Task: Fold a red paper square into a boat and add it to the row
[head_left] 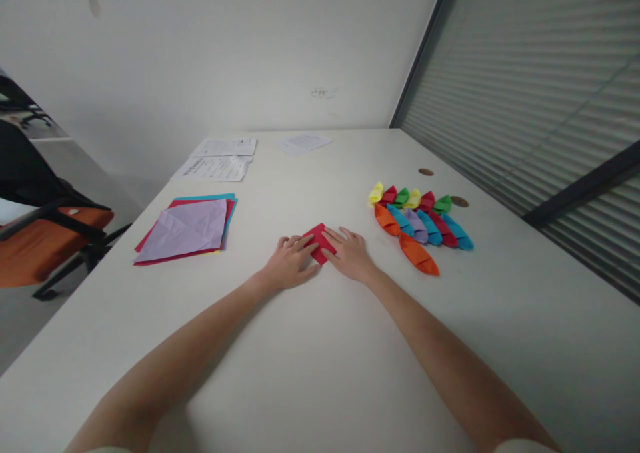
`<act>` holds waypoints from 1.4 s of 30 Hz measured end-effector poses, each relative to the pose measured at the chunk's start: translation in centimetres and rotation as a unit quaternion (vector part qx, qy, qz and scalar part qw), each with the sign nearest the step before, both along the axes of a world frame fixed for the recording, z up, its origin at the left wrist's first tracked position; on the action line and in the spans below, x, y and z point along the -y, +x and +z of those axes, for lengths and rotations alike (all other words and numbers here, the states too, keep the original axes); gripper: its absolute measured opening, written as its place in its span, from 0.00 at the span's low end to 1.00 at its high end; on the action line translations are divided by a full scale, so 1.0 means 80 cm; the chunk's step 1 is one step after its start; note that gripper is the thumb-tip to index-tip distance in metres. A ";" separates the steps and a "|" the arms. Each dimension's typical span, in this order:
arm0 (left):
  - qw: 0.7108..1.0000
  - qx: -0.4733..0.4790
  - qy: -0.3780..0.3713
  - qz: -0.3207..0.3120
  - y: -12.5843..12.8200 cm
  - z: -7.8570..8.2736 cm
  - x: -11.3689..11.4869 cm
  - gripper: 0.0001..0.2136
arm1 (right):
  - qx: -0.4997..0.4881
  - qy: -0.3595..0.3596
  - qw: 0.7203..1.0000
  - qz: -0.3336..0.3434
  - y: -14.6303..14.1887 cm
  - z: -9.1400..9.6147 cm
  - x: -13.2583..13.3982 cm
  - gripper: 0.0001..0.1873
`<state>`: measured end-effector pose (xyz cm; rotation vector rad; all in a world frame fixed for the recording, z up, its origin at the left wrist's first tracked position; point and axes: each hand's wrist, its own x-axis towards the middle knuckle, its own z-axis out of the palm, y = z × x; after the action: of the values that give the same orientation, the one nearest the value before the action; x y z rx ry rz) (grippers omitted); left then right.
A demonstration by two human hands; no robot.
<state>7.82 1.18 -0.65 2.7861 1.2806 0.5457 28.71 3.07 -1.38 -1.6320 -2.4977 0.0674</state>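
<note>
Paper [319,238], red, folded flat w/ a sharp point, sits mid-table btwn left hand [293,263] & right hand [350,253]; both press it down, fingers laid out flat, not clenched. Prob. light, thin, crease-prone & slippy on the smooth white table [320,373], so pin at edges/corners.

likely an office: white desk [320,346], swivel chair [50,240], printed papers [215,166], window blinds [525,93].

red folded paper [320,241] under both hands, lilac sheet topping the red-and-teal paper stack [187,230], rainbow folded boats [420,223], white table [310,346], orange chair [45,243].
</note>
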 end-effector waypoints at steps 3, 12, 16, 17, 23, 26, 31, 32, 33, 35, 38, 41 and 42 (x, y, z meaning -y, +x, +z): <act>1.000 0.000 -0.004 0.009 0.001 0.002 0.001 0.23 | -0.001 0.002 1.000 0.003 0.000 0.000 0.000 0.31; 0.999 -0.013 0.017 0.033 0.002 -0.005 0.001 0.24 | 0.000 0.014 1.000 0.008 0.001 0.001 0.002 0.31; 0.999 0.020 0.030 0.022 0.001 -0.006 0.001 0.22 | 0.005 0.012 1.000 0.005 0.000 0.001 0.002 0.31; 0.999 0.030 0.028 0.003 0.000 -0.005 0.001 0.20 | 0.006 0.010 1.000 0.004 0.000 0.001 0.002 0.31; 0.989 0.065 -0.021 -0.128 -0.002 0.003 0.000 0.18 | 0.007 0.008 1.000 0.007 0.001 -0.001 0.001 0.30; 0.989 0.072 -0.022 -0.129 -0.002 0.004 -0.001 0.16 | 0.005 0.007 1.000 0.006 0.001 0.000 0.001 0.30; 0.990 0.069 -0.020 -0.120 -0.003 0.001 -0.001 0.14 | 0.005 -0.002 1.000 0.002 0.000 0.004 0.002 0.31; 0.990 0.066 -0.019 -0.123 -0.003 0.001 -0.002 0.13 | 0.006 -0.002 1.000 0.001 0.000 0.004 0.002 0.31; 0.990 0.061 -0.017 -0.127 -0.004 0.001 -0.002 0.13 | 0.006 -0.001 1.000 0.000 -0.001 0.004 0.002 0.31; 0.989 0.050 -0.012 -0.136 -0.004 0.001 -0.003 0.14 | 0.004 0.002 1.000 -0.004 -0.001 0.004 0.002 0.30; 0.989 0.039 -0.001 -0.142 -0.004 0.001 -0.003 0.15 | -0.002 0.006 1.000 -0.010 -0.001 0.003 0.002 0.30; 0.989 0.040 0.000 -0.142 -0.003 0.001 -0.004 0.14 | -0.002 0.009 1.000 -0.011 -0.001 0.002 0.002 0.30; 0.989 0.041 -0.001 -0.141 -0.003 0.000 -0.004 0.14 | -0.002 0.010 1.000 -0.010 -0.001 0.002 0.001 0.30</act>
<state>7.61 1.48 -0.63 2.8386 0.8486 0.6310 28.61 2.95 -1.24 -1.6475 -2.4705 0.0443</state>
